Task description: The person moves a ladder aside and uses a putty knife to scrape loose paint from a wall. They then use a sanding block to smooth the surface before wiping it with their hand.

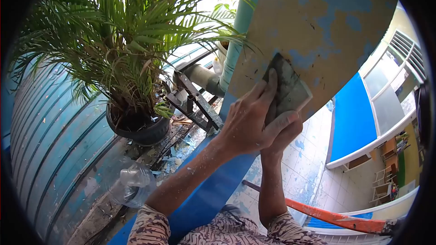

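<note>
Grey sandpaper (287, 91) lies flat against the peeling wall (318, 22), right of centre in the frame, its long axis slanting from upper left to lower right. Both hands grip it: the left hand (247, 124) spreads fingers over its lower edge, the right hand (284, 136) sits beneath (mostly hidden). A pipe (236, 36) runs just left; a palm (122, 54) fills the upper left.

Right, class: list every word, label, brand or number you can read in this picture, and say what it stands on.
There is none to read: no print shows on the scraper, the wall, the pipe or the plant pot.
</note>
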The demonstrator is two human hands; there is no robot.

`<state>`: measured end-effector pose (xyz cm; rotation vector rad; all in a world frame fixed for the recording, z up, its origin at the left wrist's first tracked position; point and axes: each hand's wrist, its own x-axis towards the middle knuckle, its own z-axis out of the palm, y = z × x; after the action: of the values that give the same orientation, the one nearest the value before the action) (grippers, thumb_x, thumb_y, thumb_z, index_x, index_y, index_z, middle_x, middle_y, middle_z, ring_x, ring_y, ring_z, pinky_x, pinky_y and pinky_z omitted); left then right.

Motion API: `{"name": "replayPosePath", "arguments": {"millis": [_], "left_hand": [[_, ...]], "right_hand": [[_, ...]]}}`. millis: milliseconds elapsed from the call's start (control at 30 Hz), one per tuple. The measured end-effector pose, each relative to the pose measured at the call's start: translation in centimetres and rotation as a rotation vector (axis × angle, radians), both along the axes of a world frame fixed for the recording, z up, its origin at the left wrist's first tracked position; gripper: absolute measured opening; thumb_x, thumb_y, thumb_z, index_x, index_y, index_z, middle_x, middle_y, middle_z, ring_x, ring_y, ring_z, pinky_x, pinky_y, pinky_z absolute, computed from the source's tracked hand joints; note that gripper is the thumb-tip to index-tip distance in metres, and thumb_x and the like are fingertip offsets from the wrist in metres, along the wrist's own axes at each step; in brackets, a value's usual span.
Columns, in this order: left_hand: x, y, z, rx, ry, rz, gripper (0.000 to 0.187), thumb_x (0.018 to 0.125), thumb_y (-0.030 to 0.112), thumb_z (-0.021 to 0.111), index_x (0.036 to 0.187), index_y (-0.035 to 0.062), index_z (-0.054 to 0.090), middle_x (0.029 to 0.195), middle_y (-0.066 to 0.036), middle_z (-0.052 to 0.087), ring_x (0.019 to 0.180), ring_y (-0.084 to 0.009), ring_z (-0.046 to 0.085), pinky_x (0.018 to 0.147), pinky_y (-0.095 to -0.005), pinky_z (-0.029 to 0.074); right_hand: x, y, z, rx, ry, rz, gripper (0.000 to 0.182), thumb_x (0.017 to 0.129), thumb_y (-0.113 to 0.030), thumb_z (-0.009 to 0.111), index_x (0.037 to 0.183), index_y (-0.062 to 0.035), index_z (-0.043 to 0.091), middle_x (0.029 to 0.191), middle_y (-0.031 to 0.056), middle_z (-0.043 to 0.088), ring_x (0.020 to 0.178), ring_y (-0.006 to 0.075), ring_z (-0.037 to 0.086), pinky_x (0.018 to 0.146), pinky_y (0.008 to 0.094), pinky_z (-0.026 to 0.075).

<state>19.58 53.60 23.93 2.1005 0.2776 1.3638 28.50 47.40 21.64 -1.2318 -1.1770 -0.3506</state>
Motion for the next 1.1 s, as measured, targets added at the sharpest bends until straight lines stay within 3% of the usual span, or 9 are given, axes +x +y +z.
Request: {"name": "replayPosePath", "arguments": {"millis": [100, 233, 533, 600, 667, 800, 933, 1033, 1100], "left_hand": [[0.0, 0.3, -0.1, 0.192, -0.044, 0.088, 0.091, 0.094, 0.052, 0.067, 0.140, -0.0224, 0.042, 0.111, -0.030, 0.061, 0.093, -0.0429, 0.071, 0.077, -0.0459, 0.059], [-0.6, 0.8, 2.1, 0.020, 0.003, 0.036, 0.090, 0.094, 0.051, 0.068, 0.141, -0.0216, 0.042, 0.118, -0.031, 0.060, 0.099, -0.0441, 0.070, 0.085, -0.0474, 0.058], [-1.4, 2.0, 0.4, -0.020, 0.060, -0.069, 0.091, 0.088, 0.054, 0.075, 0.144, -0.0129, 0.047, 0.132, -0.031, 0.057, 0.115, -0.0468, 0.064, 0.097, -0.0485, 0.053], [-1.6, 2.1, 0.0, 0.005, -0.007, -0.024, 0.077, 0.091, 0.049, 0.075, 0.142, -0.0057, 0.055, 0.126, -0.026, 0.061, 0.109, -0.0394, 0.068, 0.091, -0.0447, 0.057], [-2.4, 1.7, -2.0, -0.173, 0.007, 0.002, 0.068, 0.094, 0.045, 0.073, 0.139, -0.0038, 0.059, 0.123, -0.023, 0.061, 0.107, -0.0344, 0.068, 0.087, -0.0414, 0.058], [-3.7, 2.8, -4.4, -0.363, -0.098, 0.227, 0.046, 0.102, 0.035, 0.066, 0.130, -0.0021, 0.068, 0.116, -0.017, 0.062, 0.106, -0.0226, 0.067, 0.076, -0.0330, 0.060], [-2.8, 3.1, -3.3, -0.186, -0.155, 0.349, 0.046, 0.105, 0.032, 0.062, 0.137, -0.0007, 0.063, 0.127, -0.019, 0.060, 0.117, -0.0292, 0.064, 0.087, -0.0409, 0.058], [-0.2, 2.9, -2.4, 0.256, -0.040, 0.503, 0.058, 0.108, 0.037, 0.051, 0.155, 0.0029, 0.045, 0.150, -0.024, 0.048, 0.137, -0.0367, 0.050, 0.111, -0.0505, 0.044], [2.4, 2.4, -2.7, 0.381, 0.100, 0.416, 0.081, 0.106, 0.048, 0.050, 0.163, 0.0007, 0.019, 0.165, -0.034, 0.015, 0.154, -0.0495, 0.015, 0.122, -0.0613, 0.016]], "right_hand": [[-0.8, 1.1, 0.2, 0.163, 0.188, 0.104, 0.035, 0.094, -0.024, 0.068, 0.116, 0.0039, 0.063, 0.097, 0.0097, 0.068, 0.085, 0.0215, 0.067, 0.072, 0.0341, 0.053], [-0.2, 1.1, 1.4, -0.063, 0.006, -0.068, 0.036, 0.094, -0.022, 0.068, 0.119, 0.0028, 0.065, 0.102, 0.0111, 0.070, 0.090, 0.0208, 0.068, 0.076, 0.0336, 0.054], [-0.6, 1.6, 0.1, 0.107, 0.031, 0.032, 0.042, 0.092, -0.019, 0.071, 0.125, 0.0052, 0.063, 0.103, 0.0152, 0.070, 0.090, 0.0244, 0.070, 0.079, 0.0353, 0.055], [-0.1, 0.2, 1.2, 0.062, -0.016, -0.019, 0.042, 0.091, -0.018, 0.071, 0.124, 0.0056, 0.062, 0.099, 0.0171, 0.069, 0.089, 0.0253, 0.071, 0.079, 0.0358, 0.055], [1.4, -1.9, 2.8, -0.376, -0.064, 0.027, 0.041, 0.088, -0.013, 0.071, 0.124, 0.0055, 0.063, 0.092, 0.0198, 0.068, 0.084, 0.0274, 0.071, 0.076, 0.0367, 0.055], [2.4, -8.4, 1.4, -0.241, 0.078, 0.163, 0.029, 0.084, -0.007, 0.069, 0.110, 0.0048, 0.066, 0.088, 0.0186, 0.068, 0.076, 0.0276, 0.069, 0.073, 0.0394, 0.054], [5.3, -13.6, -3.9, -0.342, 0.240, 0.061, 0.021, 0.083, -0.006, 0.068, 0.100, 0.0053, 0.066, 0.081, 0.0153, 0.067, 0.070, 0.0215, 0.064, 0.068, 0.0370, 0.052], [7.8, -15.5, -5.8, -0.421, 0.272, 0.002, 0.019, 0.082, -0.007, 0.069, 0.095, 0.0055, 0.065, 0.076, 0.0126, 0.065, 0.068, 0.0191, 0.060, 0.065, 0.0355, 0.050], [8.9, -16.1, -6.7, -0.398, 0.276, -0.045, 0.018, 0.080, -0.007, 0.071, 0.092, 0.0054, 0.063, 0.072, 0.0105, 0.062, 0.065, 0.0181, 0.057, 0.063, 0.0357, 0.048]]}}
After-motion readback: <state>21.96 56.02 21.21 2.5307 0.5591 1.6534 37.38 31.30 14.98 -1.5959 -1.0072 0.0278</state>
